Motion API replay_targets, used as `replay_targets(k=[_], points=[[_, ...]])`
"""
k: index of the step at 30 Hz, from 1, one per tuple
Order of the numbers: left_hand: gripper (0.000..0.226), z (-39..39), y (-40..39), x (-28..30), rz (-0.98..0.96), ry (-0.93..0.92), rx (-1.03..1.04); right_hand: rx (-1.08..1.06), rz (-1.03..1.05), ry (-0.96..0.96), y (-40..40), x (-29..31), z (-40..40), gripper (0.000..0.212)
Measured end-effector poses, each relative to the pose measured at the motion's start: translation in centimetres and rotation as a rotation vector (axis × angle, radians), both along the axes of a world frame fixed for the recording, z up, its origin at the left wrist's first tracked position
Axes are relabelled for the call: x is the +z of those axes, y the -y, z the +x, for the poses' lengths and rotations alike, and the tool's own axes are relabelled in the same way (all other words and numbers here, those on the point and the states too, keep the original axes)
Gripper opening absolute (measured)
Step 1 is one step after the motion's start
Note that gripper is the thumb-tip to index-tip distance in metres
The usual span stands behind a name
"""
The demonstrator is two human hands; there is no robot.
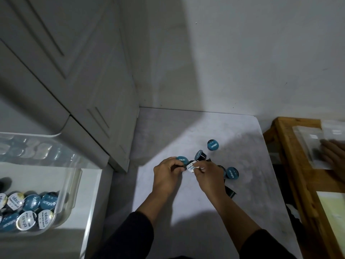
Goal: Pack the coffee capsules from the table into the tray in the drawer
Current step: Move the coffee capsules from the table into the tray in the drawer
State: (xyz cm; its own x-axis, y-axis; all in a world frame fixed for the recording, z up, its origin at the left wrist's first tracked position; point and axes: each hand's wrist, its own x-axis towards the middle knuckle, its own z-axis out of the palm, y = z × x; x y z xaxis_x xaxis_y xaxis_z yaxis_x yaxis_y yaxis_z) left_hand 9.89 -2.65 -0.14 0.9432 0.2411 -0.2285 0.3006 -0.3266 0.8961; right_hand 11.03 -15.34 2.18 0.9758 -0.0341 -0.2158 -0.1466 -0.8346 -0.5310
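On the white table [186, 212] lie several black coffee capsules with teal or white foil lids. My left hand [167, 173] grips a teal-lidded capsule [182, 160]. My right hand [209, 175] pinches a white-lidded capsule [191, 167] right beside it. Loose capsules lie behind and to the right: an upright one [213, 145], one on its side [200, 155], another teal one [232, 173], and a dark one [230, 192] partly hidden under my right wrist. The clear plastic tray [69, 186] in the open drawer at lower left holds several capsules [31, 210].
A grey panelled cabinet [84, 81] stands between the drawer and the table. At the right edge is a wooden table [298, 174] with a clear packet [315, 144], and another person's hand [334, 157] rests on that packet. A white wall rises behind.
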Motion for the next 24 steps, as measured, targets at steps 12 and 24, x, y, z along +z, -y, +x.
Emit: replay_targets(k=[12,24], points=[[0.022,0.2,-0.8,-0.4,-0.058,-0.054,0.092,-0.111,0.048,-0.03,0.1,0.5,0.2,0.022],[0.025,-1.0,-2.7,6.8,-0.274,0.073,0.056,-0.228,0.518,0.152,0.2,4.9,-1.0,0.017]])
